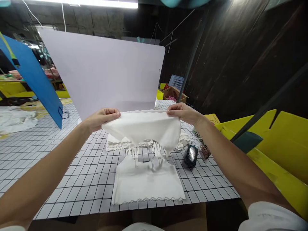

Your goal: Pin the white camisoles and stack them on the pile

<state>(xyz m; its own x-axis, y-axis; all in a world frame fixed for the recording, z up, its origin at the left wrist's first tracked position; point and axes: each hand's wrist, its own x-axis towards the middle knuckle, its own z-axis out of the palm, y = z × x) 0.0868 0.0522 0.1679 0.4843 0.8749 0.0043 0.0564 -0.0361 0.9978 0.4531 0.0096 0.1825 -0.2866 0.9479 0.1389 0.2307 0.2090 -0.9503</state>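
My left hand (102,118) and my right hand (183,113) each pinch a top corner of a white knit top (144,128), holding it spread in the air above the table. Its thin straps dangle down from the lower edge. Below it a second white top (146,181) with a scalloped hem lies flat on the white table with black grid lines (60,173). More white garments (117,143) lie bunched behind it, partly hidden by the held top.
A large white board (106,77) stands upright at the back of the table. A blue board (33,77) leans in at the left. A small dark brush (191,155) lies to the right of the garments. Yellow bins (276,147) line the right side.
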